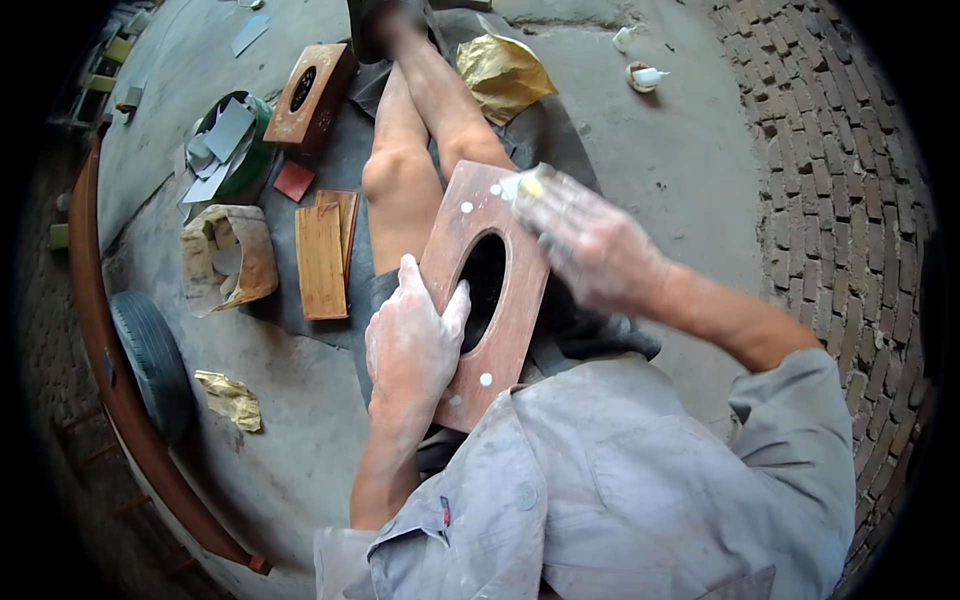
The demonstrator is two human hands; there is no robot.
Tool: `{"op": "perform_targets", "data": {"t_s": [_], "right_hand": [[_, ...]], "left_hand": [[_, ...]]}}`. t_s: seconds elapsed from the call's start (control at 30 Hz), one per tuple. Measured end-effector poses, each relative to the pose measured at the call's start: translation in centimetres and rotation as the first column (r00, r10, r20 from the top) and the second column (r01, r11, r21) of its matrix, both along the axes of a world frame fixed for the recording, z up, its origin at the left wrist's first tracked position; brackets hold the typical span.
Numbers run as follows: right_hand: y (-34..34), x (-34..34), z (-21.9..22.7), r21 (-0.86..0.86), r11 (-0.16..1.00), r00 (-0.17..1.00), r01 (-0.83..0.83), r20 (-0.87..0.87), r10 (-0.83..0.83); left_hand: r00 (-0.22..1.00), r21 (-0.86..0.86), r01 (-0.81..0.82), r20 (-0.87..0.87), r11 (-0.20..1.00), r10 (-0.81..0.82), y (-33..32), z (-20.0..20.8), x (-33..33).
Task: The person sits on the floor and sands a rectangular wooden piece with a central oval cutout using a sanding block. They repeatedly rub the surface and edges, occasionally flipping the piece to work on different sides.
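Note:
A reddish-brown wooden tissue box [514, 262] with an oval opening lies slanted over my lap. White spots dot its top face near both ends. My left hand [415, 335], coated in pale dust, grips its left side, with the thumb at the rim of the oval opening. At the far right corner, my right hand [590, 235] is closed and pressed against the box, smeared by motion. A small pale-yellow piece [530, 186] shows at its fingertips, too blurred to name. White dust covers those fingers too.
Left of my legs are wooden boards [322, 265], a red square piece [294, 180], a cut-open container [255, 255], a green tub [250, 170] of sheets and another tissue box [308, 98]. Crumpled yellow sheet [505, 75] lies ahead. A tyre [150, 360] stands left; a white bottle [645, 77] lies right.

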State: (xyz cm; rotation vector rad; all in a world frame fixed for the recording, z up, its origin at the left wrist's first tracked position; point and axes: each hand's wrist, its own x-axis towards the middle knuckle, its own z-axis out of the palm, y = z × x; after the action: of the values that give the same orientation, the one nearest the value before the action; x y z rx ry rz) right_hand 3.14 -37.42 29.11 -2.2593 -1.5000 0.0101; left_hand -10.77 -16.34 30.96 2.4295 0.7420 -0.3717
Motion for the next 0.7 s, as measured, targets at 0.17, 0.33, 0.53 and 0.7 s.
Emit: {"op": "perform_targets", "data": {"t_s": [0.17, 0.33, 0.53, 0.7], "right_hand": [[-0.4, -5.0, 0.4, 0.123, 0.989, 0.992, -0.084, -0.08, 0.094], [0.2, -2.6, 0.9, 0.061, 0.997, 0.996, 0.049, -0.081, -0.044], [-0.6, -0.9, 0.1, 0.047, 0.996, 0.996, -0.081, -0.036, 0.083], [1.3, 3.5, -0.6, 0.032, 0.997, 0.989, -0.068, -0.127, 0.072]], "left_hand": [[0.999, 0.002, 0.007, 0.035, 1.0, -0.007, 0.0, -0.5, 0.0], [0.998, -0.032, 0.007, 0.06, 0.999, -0.005, 0.2, -0.6, -0.3], [0.999, -0.057, 0.031, 0.043, 0.998, -0.029, 0.5, 0.2, 0.2], [0.994, -0.097, 0.074, 0.089, 0.993, -0.065, 0.8, -0.5, 1.2]]}}
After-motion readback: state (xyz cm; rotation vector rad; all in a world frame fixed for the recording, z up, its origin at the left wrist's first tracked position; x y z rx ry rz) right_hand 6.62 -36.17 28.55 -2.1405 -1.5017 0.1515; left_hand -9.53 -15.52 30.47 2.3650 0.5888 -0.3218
